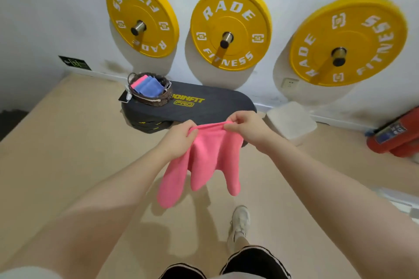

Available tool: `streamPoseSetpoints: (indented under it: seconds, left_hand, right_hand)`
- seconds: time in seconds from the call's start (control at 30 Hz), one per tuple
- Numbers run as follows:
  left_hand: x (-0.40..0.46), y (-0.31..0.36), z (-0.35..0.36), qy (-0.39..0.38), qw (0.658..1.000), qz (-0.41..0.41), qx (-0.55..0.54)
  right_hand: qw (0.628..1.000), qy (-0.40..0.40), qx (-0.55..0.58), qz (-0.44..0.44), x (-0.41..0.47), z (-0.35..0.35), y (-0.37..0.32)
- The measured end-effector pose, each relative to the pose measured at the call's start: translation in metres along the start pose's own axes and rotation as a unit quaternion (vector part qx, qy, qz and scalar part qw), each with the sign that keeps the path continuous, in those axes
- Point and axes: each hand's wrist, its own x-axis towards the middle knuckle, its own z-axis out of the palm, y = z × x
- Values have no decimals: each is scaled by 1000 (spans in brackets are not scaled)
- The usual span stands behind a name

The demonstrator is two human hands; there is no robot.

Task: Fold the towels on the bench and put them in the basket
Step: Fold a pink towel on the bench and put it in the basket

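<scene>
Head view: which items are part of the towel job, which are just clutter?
Job: pink towel held by left hand and right hand; basket holding folded towels; bench.

Clutter: yellow weight plates, red cylinders, white block.

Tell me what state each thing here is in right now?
Pink towel: unfolded, held in the air, hanging down in loose flaps.
Left hand: pinching the towel's top edge.
Right hand: pinching the same edge.
Basket: standing on the bench's far end, already holding folded towels, pink and blue.
Bench: no loose towels visible on it.
</scene>
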Motion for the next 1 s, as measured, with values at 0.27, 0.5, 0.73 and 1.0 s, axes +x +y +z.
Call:
streamPoseSetpoints:
  seconds: [0.27, 0.5, 0.73, 1.0]
  left_hand:
    - [116, -14, -34, 28, 994, -101, 33]
    - [225, -31, -81, 95, 991, -74, 52]
    - [383, -100, -115, -21, 994, -16, 109]
    - [494, -181, -130, -168, 976, -91, 108]
  right_hand:
    - [998, -18, -57, -4, 129, -36, -27]
    - [977, 15, -204, -63, 242, -54, -55]
    - [963, 97, -246, 44, 367, -38, -46]
    - [926, 32, -295, 233, 454, -1, 0]
